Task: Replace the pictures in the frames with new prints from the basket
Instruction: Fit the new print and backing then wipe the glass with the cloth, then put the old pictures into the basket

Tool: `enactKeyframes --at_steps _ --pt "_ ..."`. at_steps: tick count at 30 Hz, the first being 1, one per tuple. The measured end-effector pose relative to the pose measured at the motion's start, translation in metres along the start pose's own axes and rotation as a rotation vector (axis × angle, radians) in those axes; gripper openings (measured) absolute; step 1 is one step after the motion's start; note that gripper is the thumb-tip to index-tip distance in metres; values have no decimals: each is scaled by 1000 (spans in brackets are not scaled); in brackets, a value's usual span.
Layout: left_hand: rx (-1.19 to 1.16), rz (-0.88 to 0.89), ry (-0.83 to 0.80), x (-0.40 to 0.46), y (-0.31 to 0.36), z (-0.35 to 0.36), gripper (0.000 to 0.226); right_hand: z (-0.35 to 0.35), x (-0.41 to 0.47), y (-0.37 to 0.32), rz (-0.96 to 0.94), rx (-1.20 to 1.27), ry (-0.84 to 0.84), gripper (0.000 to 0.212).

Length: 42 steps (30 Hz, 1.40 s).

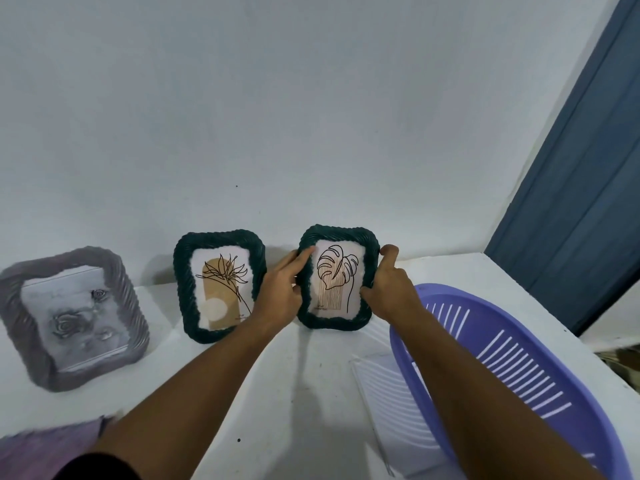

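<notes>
Both your hands are on the right-hand green frame, upright on the white table against the wall. Left grip curls round its left edge, fingers on the rim; right grip pinches the right edge, thumb up top. Judged light, stiff, with a fragile pane: hold by the ribbed rim, not the front. Second green frame stands just left of your left grip, grey frame further left. Purple basket sits beside and below your right grip.

Two dark green frames, grey frame, slotted lilac basket.
</notes>
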State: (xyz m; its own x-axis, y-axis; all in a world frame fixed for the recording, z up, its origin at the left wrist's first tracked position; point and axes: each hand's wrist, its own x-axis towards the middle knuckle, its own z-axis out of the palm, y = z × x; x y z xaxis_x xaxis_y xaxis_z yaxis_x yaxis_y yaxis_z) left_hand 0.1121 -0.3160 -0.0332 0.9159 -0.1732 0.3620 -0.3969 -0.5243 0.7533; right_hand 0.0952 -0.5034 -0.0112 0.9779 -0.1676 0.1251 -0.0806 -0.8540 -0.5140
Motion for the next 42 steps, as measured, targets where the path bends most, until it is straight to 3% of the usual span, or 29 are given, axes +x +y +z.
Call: enactKeyframes --at_steps 14,20,23,29,32,36,42 --pt "10 -117 -131 -6 4 -2 81 -6 -11 0 7 -92 -55 68" --pt "161 -76 10 -37 23 -1 47 -18 -26 5 -84 97 -11 67" --pt "136 -87 -62 -60 27 10 30 -27 -44 16 -168 179 18 56" --pt "278 -294 -392 -97 41 47 50 -34 -78 41 -177 75 -35 43" --pt "479 -335 -504 -104 52 62 67 -35 -87 46 -190 76 -53 42" --pt "643 -361 -506 -106 60 78 74 -35 -89 49 -219 90 -71 40" --pt "687 -406 -454 -108 62 91 76 -30 -90 55 -279 131 -54 35"
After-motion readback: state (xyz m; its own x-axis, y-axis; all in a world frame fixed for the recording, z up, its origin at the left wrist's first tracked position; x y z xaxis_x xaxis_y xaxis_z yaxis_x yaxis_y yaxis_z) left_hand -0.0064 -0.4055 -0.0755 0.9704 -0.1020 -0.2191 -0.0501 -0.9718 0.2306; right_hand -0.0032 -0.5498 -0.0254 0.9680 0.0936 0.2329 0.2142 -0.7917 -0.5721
